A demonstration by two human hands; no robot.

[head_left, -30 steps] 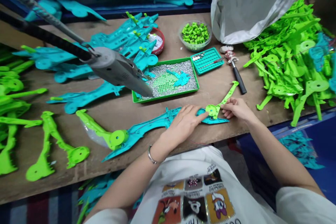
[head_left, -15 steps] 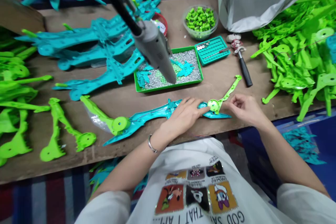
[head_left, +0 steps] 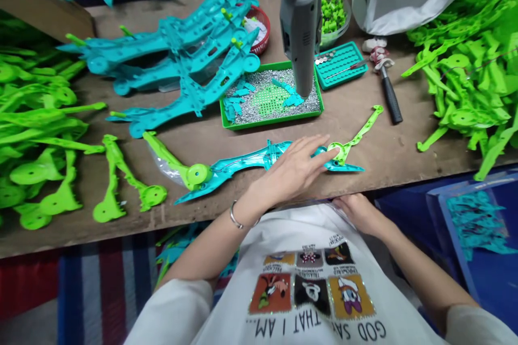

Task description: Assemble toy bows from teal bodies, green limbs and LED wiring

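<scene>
Well, hold the long turquoise frame (head_left: 243,163) flat on the table (head_left: 399,151), just behind its near edge, steadied by the left hand (head_left: 297,170) laid palm down across the frame's right half. Press evenly there, with fingers straight and loosely spread, not closed around anything visible, and one digit reaching onto the round end of the right green arm (head_left: 356,139); judge that touch useful against twisting at the joint. Check for a square seat over the frame's right end. Mind the thin dark wire (head_left: 238,160) along the left half: best kept out of any pinch. Treat the left green arm (head_left: 177,160) likewise, overlapping the other end, with clear film (head_left: 170,174) along it, probably easy to knock askew. Find the right hand (head_left: 358,211) at the table edge, against the white shirt (head_left: 299,267), fingers partly hidden; cannot tell open from closed. Beyond the frame, avoid jogging the green tray (head_left: 279,120) of small metal pieces (head_left: 251,111), near the tip of the hanging grey tool (head_left: 300,27). Farther out, guard against slides from the stacked turquoise frames (head_left: 162,54) and the right-hand green heap (head_left: 465,91).
</scene>
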